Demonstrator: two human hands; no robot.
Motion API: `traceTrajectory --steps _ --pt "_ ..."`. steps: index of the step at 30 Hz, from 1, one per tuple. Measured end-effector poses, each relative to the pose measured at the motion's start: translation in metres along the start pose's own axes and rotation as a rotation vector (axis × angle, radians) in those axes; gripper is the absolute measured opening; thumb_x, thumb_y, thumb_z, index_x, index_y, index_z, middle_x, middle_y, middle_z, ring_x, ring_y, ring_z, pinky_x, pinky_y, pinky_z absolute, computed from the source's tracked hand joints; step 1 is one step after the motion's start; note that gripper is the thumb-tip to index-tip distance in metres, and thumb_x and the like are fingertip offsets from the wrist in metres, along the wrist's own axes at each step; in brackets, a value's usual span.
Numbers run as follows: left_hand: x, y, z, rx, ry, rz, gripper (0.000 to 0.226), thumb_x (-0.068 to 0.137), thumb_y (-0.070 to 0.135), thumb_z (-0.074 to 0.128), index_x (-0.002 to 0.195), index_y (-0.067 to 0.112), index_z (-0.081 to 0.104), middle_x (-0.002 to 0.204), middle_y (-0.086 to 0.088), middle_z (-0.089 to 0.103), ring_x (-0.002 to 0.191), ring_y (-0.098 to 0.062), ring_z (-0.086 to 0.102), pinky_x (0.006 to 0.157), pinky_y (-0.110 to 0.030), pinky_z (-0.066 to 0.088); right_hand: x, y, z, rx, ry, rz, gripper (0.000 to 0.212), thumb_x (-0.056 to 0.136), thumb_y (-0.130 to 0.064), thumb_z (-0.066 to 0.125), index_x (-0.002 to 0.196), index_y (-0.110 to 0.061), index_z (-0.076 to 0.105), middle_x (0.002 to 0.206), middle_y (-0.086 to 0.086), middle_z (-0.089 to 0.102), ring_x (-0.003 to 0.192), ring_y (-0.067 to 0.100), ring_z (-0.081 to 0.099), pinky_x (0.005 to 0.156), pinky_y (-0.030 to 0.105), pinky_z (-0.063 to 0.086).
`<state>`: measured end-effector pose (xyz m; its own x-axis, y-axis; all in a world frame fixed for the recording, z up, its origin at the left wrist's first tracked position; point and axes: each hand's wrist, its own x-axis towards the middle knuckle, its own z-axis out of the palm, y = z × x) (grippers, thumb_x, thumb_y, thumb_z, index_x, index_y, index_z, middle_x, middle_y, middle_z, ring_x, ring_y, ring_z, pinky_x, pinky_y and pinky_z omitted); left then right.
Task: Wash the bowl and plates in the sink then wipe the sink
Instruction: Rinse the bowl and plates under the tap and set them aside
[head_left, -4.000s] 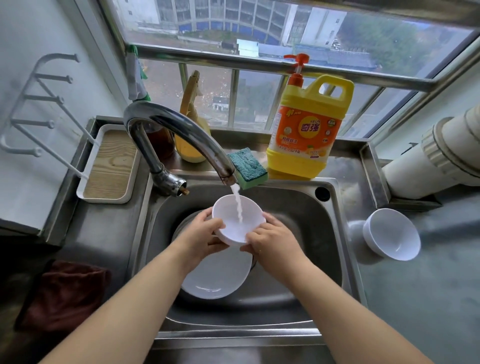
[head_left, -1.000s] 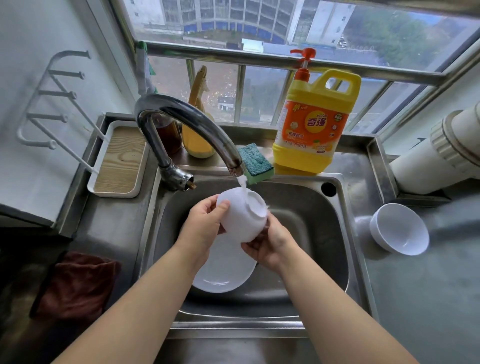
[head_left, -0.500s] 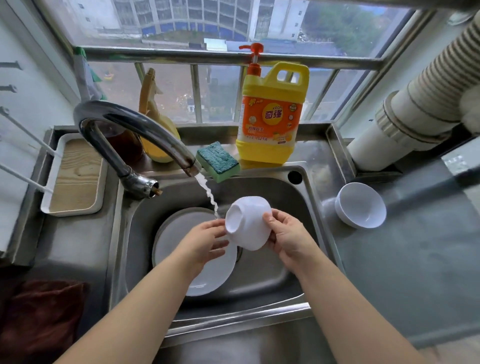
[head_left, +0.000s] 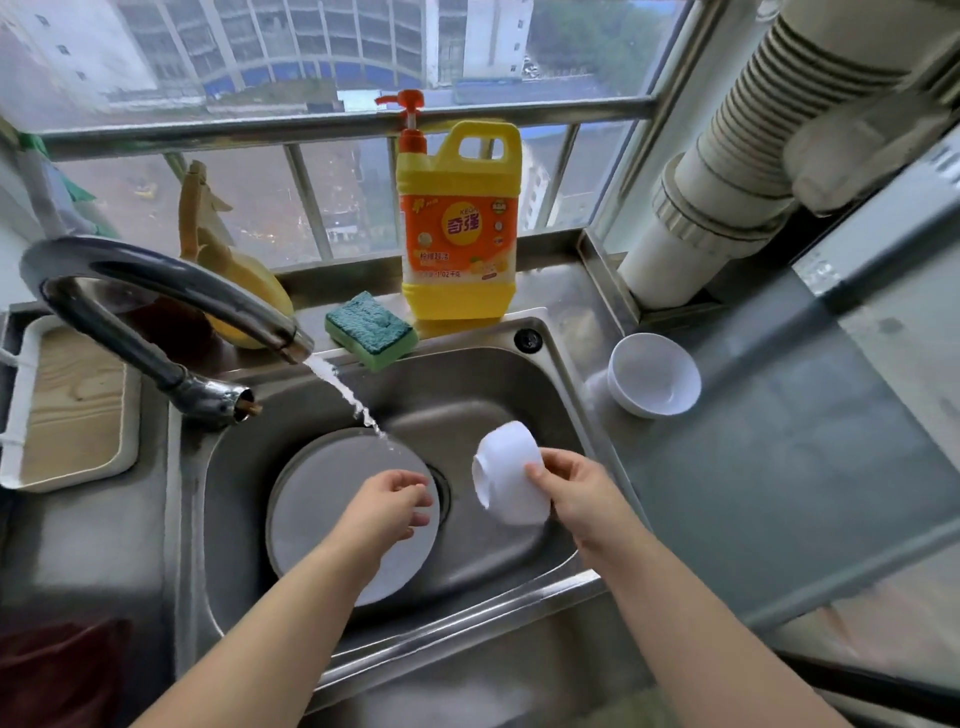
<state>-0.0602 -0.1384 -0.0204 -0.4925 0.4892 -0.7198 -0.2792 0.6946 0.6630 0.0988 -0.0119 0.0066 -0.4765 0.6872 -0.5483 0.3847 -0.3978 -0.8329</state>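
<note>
A small white round bowl (head_left: 509, 480) is held tipped on its side above the right part of the stainless steel sink basin (head_left: 483, 384), its foot turned toward the left and its mouth facing away to the right. The right hand (head_left: 574, 491) grips it, fingers curled over its outer wall and the thumb lying across the side that faces the camera. The left hand (head_left: 392, 501) hangs apart from the bowl, over the round white plate (head_left: 322, 499) that lies flat in the left half of the basin; its fingers are loosely bent and hold nothing, and whether they touch the plate cannot be told. A thin stream of water (head_left: 345, 395) falls from the curved chrome tap (head_left: 156, 291) and strikes the far edge of the plate, beside the drain. On the ledge behind the basin a green and yellow scrubbing sponge (head_left: 371, 330) sits just beside a yellow and orange pump bottle of dish soap (head_left: 460, 228), which stands upright against the window rail. A second white bowl (head_left: 654, 374) rests tilted on the steel counter to the right of the sink, its open mouth facing up and toward the camera. To the left of the tap lies a white-rimmed tray with a wooden insert (head_left: 72, 405), and a dark red cloth (head_left: 57, 670) lies at the lower left corner.
</note>
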Motion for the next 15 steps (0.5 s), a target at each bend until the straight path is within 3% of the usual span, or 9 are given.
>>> traceTrajectory --steps 5,9,12,15 --pt "-0.006 0.024 0.023 0.100 -0.027 0.179 0.020 0.096 0.008 0.046 0.109 0.009 0.060 0.096 -0.013 0.068 0.076 -0.018 0.060 0.066 -0.023 0.046 -0.010 -0.037 -0.039 -0.262 0.116 -0.398 0.020 0.085 -0.004 0.068 0.089 -0.023 0.073 0.081 -0.006 0.072 0.079 0.006 0.066 0.077 0.015 0.051" --pt "-0.005 0.040 0.041 0.202 -0.064 0.303 0.015 0.095 0.009 0.048 0.096 0.014 0.062 0.089 -0.012 0.068 0.070 -0.017 0.061 0.066 -0.029 0.050 0.009 -0.050 -0.082 -0.804 0.280 -0.683 0.013 0.083 -0.007 0.068 0.093 -0.011 0.074 0.075 0.003 0.066 0.070 0.021 0.059 0.070 0.028 0.048" --pt "-0.006 0.043 0.047 0.302 -0.058 0.332 0.015 0.092 0.012 0.050 0.088 0.022 0.061 0.087 -0.011 0.069 0.076 -0.023 0.065 0.070 -0.033 0.053 0.036 -0.046 -0.109 -1.032 0.363 -0.670 0.011 0.082 -0.003 0.066 0.090 -0.007 0.073 0.077 0.011 0.066 0.077 0.030 0.059 0.068 0.033 0.044" --pt "-0.008 0.037 0.047 0.359 -0.057 0.325 0.014 0.092 0.012 0.051 0.094 0.018 0.063 0.086 -0.012 0.069 0.072 -0.019 0.064 0.066 -0.026 0.050 0.054 -0.033 -0.120 -1.116 0.390 -0.617 0.008 0.082 -0.004 0.064 0.085 -0.003 0.072 0.082 0.017 0.067 0.082 0.036 0.060 0.067 0.039 0.049"
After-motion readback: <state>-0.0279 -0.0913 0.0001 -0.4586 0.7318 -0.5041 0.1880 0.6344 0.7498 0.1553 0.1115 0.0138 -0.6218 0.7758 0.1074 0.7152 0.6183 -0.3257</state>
